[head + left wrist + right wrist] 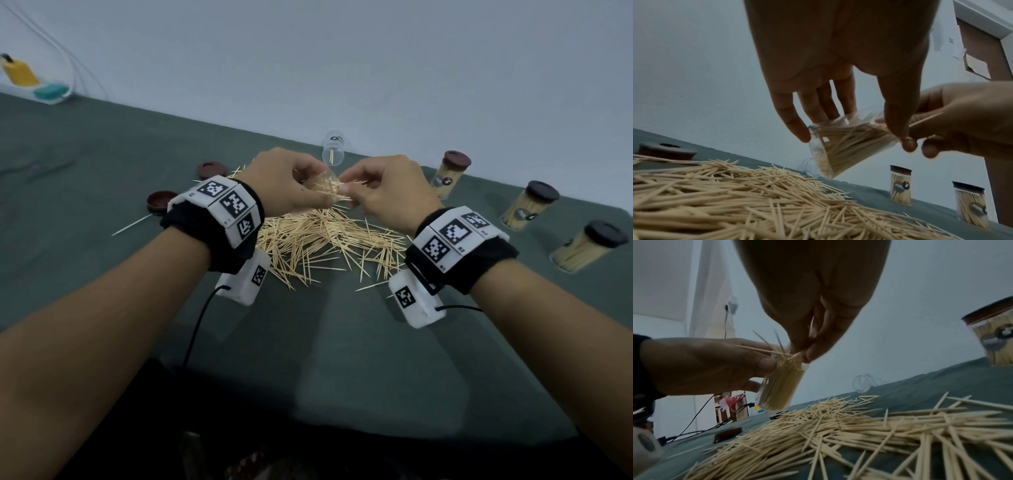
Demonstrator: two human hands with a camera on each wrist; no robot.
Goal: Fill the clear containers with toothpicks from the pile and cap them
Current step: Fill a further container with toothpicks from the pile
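My left hand (291, 183) grips a clear container (840, 146) packed with toothpicks, tilted above the pile (325, 240); the same container (780, 386) shows in the right wrist view. My right hand (380, 190) pinches a few toothpicks (785, 353) at the container's open mouth, where some stick out crookedly. A nearly empty clear container (333, 149) lies on its side behind the hands. Two brown caps (211, 170) (161, 202) lie on the cloth at the left.
Three filled, capped containers (448, 174) (529, 205) (587, 251) stand at the right on the green cloth (102, 164). A stray toothpick (132, 225) lies left of the pile. A yellow and a teal object (34, 80) sit at the far left by the wall.
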